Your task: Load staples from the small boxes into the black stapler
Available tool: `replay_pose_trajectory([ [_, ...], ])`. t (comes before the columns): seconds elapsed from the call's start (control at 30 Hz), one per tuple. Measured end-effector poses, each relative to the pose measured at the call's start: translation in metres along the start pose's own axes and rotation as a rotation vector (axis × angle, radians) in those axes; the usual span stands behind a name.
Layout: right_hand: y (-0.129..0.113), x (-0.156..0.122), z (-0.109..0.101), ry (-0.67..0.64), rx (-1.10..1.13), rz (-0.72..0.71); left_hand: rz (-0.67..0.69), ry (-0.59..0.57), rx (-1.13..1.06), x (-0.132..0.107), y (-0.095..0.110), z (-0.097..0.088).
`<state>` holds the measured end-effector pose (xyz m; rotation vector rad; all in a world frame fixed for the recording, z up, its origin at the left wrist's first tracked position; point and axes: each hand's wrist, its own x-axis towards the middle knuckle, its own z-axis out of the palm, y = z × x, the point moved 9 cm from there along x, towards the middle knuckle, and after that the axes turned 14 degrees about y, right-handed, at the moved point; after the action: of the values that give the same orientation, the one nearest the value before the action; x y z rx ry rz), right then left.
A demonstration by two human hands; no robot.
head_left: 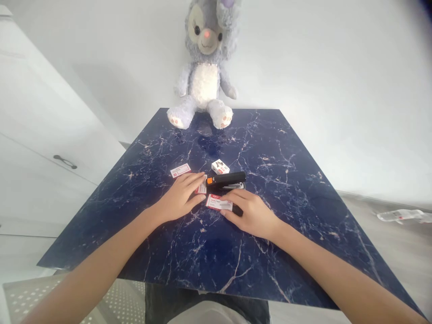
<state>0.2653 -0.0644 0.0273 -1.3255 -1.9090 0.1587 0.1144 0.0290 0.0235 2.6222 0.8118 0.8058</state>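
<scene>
A black stapler (227, 179) with an orange end lies open in the middle of the dark blue marble table (286, 180). My left hand (180, 196) lies flat with its fingers stretched out over a small staple box (201, 189), close to the stapler's orange end. My right hand (251, 213) rests on the table by the stapler's near end, fingers curled beside another red and white staple box (218, 203). Two more staple boxes sit further back, one flat (180, 170) on the left and one (220, 167) behind the stapler.
A grey plush rabbit (205, 67) sits at the table's far edge against the white wall. A white cabinet with a dark handle (65, 161) stands to the left. A clear plastic bottle (403, 216) lies on the floor at right.
</scene>
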Motion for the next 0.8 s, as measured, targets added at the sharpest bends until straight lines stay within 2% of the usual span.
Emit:
replay_pose_trajectory([
  [0.13,0.0,0.001,0.001,-0.037,0.038,-0.038,0.02,0.116,-0.084,0.002,0.013,-0.012],
  [0.23,0.0,0.001,0.0,-0.048,0.055,-0.05,0.049,0.033,-0.067,0.0,0.021,-0.003],
  [0.33,-0.001,0.001,0.0,-0.047,0.056,-0.056,0.04,-0.038,-0.043,-0.003,0.021,0.008],
  [0.57,0.0,-0.001,0.001,-0.033,0.073,-0.053,0.002,-0.028,-0.01,-0.003,0.013,0.011],
  [0.67,0.003,-0.002,0.002,-0.025,0.067,-0.035,0.023,0.046,-0.013,0.002,0.013,0.001],
  [0.8,0.003,-0.001,-0.006,0.071,0.08,-0.015,0.037,0.224,-0.07,0.006,0.015,-0.023],
])
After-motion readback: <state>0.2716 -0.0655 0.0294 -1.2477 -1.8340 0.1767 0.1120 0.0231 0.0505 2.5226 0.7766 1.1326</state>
